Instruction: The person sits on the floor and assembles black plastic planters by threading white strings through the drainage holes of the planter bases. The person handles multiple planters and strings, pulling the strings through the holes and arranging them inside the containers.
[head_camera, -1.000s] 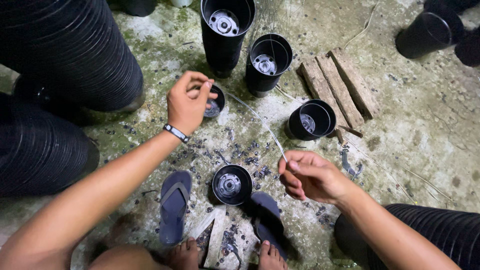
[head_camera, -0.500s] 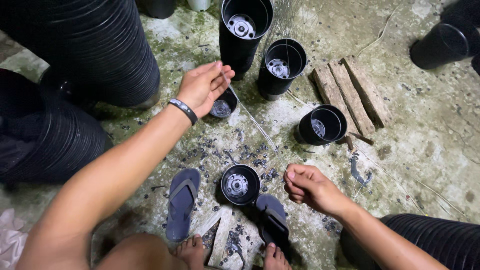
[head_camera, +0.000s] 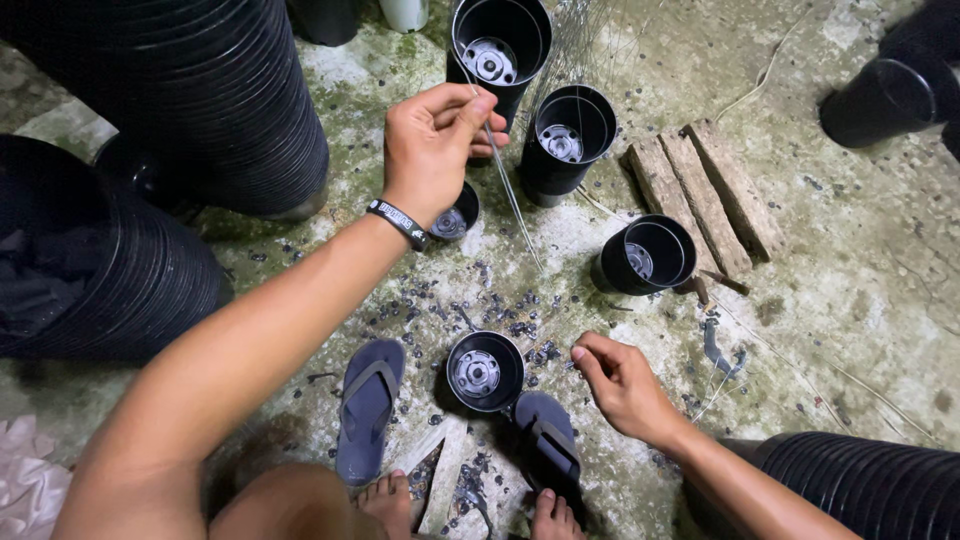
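Observation:
My left hand (head_camera: 432, 148) is raised over the concrete floor, thumb and fingers pinched on a thin metal wire (head_camera: 510, 200) that slants down toward the ground. A dark band sits on that wrist. Just under the hand lies a small black pot (head_camera: 458, 215), partly hidden. My right hand (head_camera: 622, 385) is low near the floor with fingers curled, right of a black plastic pot (head_camera: 484, 371) standing between two dark sandals; whether it holds anything is unclear. More black pots stand beyond: a tall stack (head_camera: 500, 45), one beside it (head_camera: 570, 135), one further right (head_camera: 645, 255).
Big stacks of nested black pots lie at the left (head_camera: 200, 110), lower left (head_camera: 90, 260) and lower right (head_camera: 860, 490). Wooden slats (head_camera: 705, 190) rest on the floor. Small dark scraps litter the concrete (head_camera: 480, 300). Sandals (head_camera: 368, 405) and my toes are at the bottom.
My left hand has lifted off the small pot and closed its fingers on the wire. My right hand has sunk lower toward the floor beside the near pot.

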